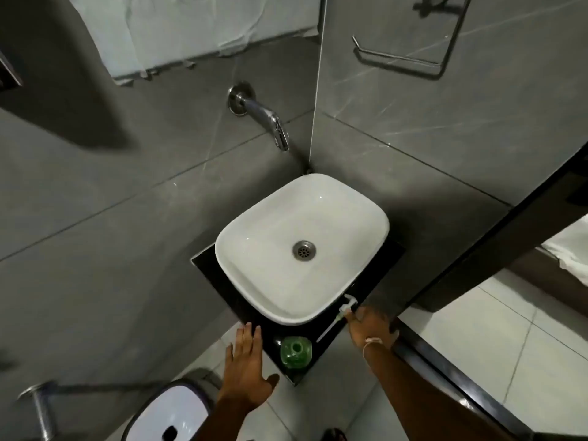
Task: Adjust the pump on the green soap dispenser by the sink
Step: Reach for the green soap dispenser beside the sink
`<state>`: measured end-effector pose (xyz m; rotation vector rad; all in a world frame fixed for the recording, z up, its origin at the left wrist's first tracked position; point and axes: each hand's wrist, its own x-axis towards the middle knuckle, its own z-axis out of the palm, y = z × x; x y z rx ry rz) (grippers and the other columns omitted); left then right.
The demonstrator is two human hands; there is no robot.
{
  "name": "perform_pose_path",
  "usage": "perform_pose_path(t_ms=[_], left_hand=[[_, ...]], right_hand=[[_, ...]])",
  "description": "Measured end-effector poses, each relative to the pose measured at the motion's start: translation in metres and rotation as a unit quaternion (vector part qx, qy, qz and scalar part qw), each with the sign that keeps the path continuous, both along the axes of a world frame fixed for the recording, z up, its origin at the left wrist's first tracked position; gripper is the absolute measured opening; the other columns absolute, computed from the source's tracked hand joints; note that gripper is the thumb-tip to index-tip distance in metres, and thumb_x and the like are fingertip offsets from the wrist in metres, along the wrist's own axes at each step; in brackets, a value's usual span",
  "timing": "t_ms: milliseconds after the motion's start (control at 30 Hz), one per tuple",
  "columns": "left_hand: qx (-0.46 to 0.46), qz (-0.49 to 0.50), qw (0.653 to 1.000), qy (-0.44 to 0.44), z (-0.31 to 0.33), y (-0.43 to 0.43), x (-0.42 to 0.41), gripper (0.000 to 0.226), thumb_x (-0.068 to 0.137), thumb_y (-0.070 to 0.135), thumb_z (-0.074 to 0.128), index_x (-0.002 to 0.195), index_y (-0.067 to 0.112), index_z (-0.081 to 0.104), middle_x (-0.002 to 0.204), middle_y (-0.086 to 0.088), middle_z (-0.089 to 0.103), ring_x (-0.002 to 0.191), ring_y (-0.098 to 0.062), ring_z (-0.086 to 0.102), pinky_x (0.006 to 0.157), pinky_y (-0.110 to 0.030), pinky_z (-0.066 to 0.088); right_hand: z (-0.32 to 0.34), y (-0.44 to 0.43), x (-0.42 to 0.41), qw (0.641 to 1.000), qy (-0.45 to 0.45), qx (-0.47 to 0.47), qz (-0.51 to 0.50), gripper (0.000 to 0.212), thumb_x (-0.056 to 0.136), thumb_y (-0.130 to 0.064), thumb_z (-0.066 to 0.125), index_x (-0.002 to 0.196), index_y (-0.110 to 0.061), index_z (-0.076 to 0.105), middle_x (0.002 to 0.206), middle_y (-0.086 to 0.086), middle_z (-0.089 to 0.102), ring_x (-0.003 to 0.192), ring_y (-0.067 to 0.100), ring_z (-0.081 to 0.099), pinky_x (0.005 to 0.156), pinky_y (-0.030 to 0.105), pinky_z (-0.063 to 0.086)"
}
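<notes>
The green soap dispenser bottle [296,351] stands on the black counter [222,281] at its near corner, in front of the white sink [273,300]. Its neck is open, with no pump on it. The white pump [345,308] with its long tube lies on the counter to the right of the bottle, beside the sink's rim. My right hand [370,324] rests on the counter with its fingertips touching the pump head. My left hand [249,370] hovers flat with spread fingers just left of the bottle, at the counter's edge, holding nothing.
A chrome tap [270,120] juts from the grey tiled wall above the sink. A towel rail [410,58] hangs on the right wall. A white bin lid [171,415] sits at lower left. A dark door frame [477,249] runs along the right.
</notes>
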<state>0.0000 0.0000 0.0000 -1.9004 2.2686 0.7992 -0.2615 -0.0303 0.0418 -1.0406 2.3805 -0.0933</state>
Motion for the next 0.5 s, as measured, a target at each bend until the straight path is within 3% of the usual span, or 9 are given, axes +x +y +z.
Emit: perform_pose_path(t_ms=[167,300,500], left_hand=[[0.017,0.037,0.997,0.069,-0.012,0.0,-0.018,0.111,0.067,0.068,0.065,0.15,0.025,0.005,0.161,-0.006,-0.013,0.146,-0.025,-0.019,0.12,-0.049,0.003],[0.012,0.06,0.992,0.111,-0.019,-0.001,-0.024,0.103,0.063,0.068,0.069,0.147,0.032,0.022,0.162,-0.006,-0.008,0.147,-0.025,-0.017,0.12,-0.05,0.006],[-0.001,0.075,0.987,0.144,-0.022,-0.006,-0.031,0.093,0.061,0.061,0.074,0.142,0.036,0.034,0.162,-0.007,-0.001,0.147,-0.025,-0.012,0.12,-0.05,0.011]], right_hand=[[-0.008,-0.029,-0.006,0.977,-0.153,0.012,-0.152,0.065,0.082,-0.054,0.059,0.118,0.0,0.06,0.13,0.023,0.059,0.121,0.042,0.053,0.105,0.052,0.041],[-0.014,-0.034,0.001,0.97,-0.155,0.02,-0.186,0.067,0.077,-0.055,0.067,0.114,0.001,0.06,0.124,0.024,0.062,0.11,0.044,0.06,0.093,0.05,0.052],[-0.024,-0.041,0.007,0.949,-0.193,-0.004,-0.249,0.058,0.077,-0.046,0.072,0.105,0.004,0.062,0.115,0.024,0.066,0.08,0.044,0.066,0.085,0.054,0.056]])
